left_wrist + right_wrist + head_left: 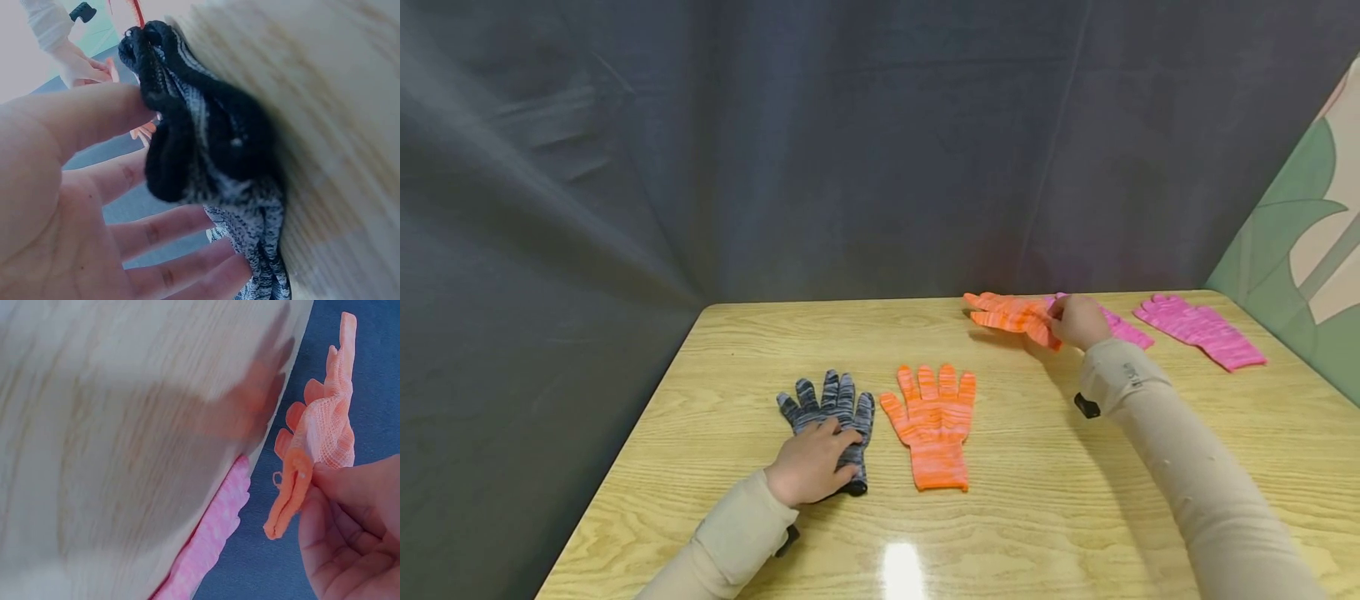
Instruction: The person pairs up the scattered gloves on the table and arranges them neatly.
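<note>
Near the middle front of the table lies a black-and-grey knit glove (827, 404), fingers pointing away. My left hand (815, 461) rests on it, its fingers extended over the fabric; the left wrist view shows them against the glove's black cuff (169, 150). At the back right, my right hand (1081, 322) pinches an orange glove (1011, 317) by its cuff. That glove is lifted above the table, casting a shadow, its fingers pointing left. A second orange glove (936, 425) lies flat just right of the grey one.
A pink glove (1127, 333) lies behind my right hand, partly hidden by it. Another pink glove (1198, 327) lies farther right. A dark curtain (880, 150) hangs along the table's (737, 333) back and left, and a leaf-patterned panel (1300, 217) stands at the right.
</note>
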### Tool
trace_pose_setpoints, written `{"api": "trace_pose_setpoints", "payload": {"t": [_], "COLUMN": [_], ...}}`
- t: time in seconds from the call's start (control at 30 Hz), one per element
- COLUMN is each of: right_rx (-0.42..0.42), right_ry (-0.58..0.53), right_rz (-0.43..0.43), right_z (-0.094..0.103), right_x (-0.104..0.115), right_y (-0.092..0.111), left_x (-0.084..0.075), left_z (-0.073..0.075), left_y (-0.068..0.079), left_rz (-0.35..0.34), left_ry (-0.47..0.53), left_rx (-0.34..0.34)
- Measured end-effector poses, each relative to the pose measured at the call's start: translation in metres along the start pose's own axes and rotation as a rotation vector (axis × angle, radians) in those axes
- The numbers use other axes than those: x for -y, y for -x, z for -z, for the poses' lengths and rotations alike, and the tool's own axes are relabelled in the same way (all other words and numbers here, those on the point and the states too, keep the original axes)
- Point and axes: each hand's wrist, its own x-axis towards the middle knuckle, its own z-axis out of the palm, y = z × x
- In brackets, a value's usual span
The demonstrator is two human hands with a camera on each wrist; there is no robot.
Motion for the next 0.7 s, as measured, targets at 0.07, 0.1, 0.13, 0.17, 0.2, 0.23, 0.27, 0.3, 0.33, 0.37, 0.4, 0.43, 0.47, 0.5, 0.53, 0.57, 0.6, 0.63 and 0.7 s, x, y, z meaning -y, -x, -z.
{"api": "trace_pose_setpoints", "payload": {"t": [0.07, 0.1, 0.13, 0.17, 0.2, 0.23, 0.27, 0.3, 0.33, 0.37, 0.4, 0.43, 0.47, 0.5, 0.53, 0.57, 0.6, 0.63, 0.7], "right_rx": [-0.01, -0.012, -0.032, -0.037, -0.041, -0.043, -0.044, -0.043, -0.038, -0.021, -0.016, -0.017, -0.014, -0.009, -0.009, -0.014, -0.013, -0.013, -0.014], "right_ry": [-0.023, -0.031, -0.043, -0.05, -0.056, -0.061, -0.057, -0.054, -0.052, -0.043, -0.038, -0.034, -0.03, -0.028, -0.027, -0.024, -0.024, -0.024, -0.026], "right_rz": [0.016, 0.017, 0.04, 0.044, 0.043, 0.046, 0.041, 0.035, 0.031, 0.011, 0.007, 0.011, 0.008, 0.007, 0.008, 0.013, 0.013, 0.014, 0.014], "right_z": [0.0, 0.0, -0.002, -0.002, -0.002, -0.002, -0.001, 0.0, 0.001, 0.004, 0.005, 0.006, 0.007, 0.008, 0.008, 0.008, 0.009, 0.009, 0.009], "right_x": [-0.003, -0.006, -0.011, -0.013, -0.015, -0.015, -0.014, -0.012, -0.009, -0.003, 0.0, 0.002, 0.004, 0.005, 0.006, 0.006, 0.007, 0.007, 0.007], "right_y": [-0.001, -0.002, -0.004, -0.005, -0.005, -0.005, -0.005, -0.004, -0.002, 0.001, 0.002, 0.003, 0.004, 0.005, 0.006, 0.006, 0.006, 0.006, 0.007], "left_x": [0.0, 0.0, 0.0, 0.0, 0.0, 0.0, 0.0, 0.0, 0.0, 0.0, 0.0, 0.0, 0.0, 0.0, 0.0, 0.0, 0.0, 0.0, 0.001], "left_z": [0.0, 0.0, 0.0, 0.0, 0.0, 0.001, 0.001, 0.001, 0.001, 0.001, 0.001, 0.001, 0.001, 0.001, 0.001, 0.001, 0.001, 0.001, 0.001], "left_y": [0.0, 0.0, 0.0, -0.001, -0.001, -0.001, -0.001, -0.001, -0.001, -0.001, -0.001, -0.001, -0.001, -0.001, -0.001, -0.002, -0.002, -0.002, -0.002], "left_rz": [0.004, 0.006, 0.008, 0.009, 0.011, 0.012, 0.012, 0.012, 0.012, 0.011, 0.011, 0.008, 0.008, 0.007, 0.007, 0.007, 0.007, 0.009, 0.015], "left_ry": [0.002, 0.004, 0.006, 0.006, 0.009, 0.009, 0.008, 0.007, 0.006, 0.005, 0.004, 0.003, 0.003, 0.003, 0.003, 0.003, 0.003, 0.005, 0.006], "left_rx": [0.002, 0.003, 0.004, 0.004, 0.006, 0.006, 0.006, 0.007, 0.007, 0.007, 0.008, 0.007, 0.007, 0.007, 0.006, 0.006, 0.006, 0.007, 0.01]}}
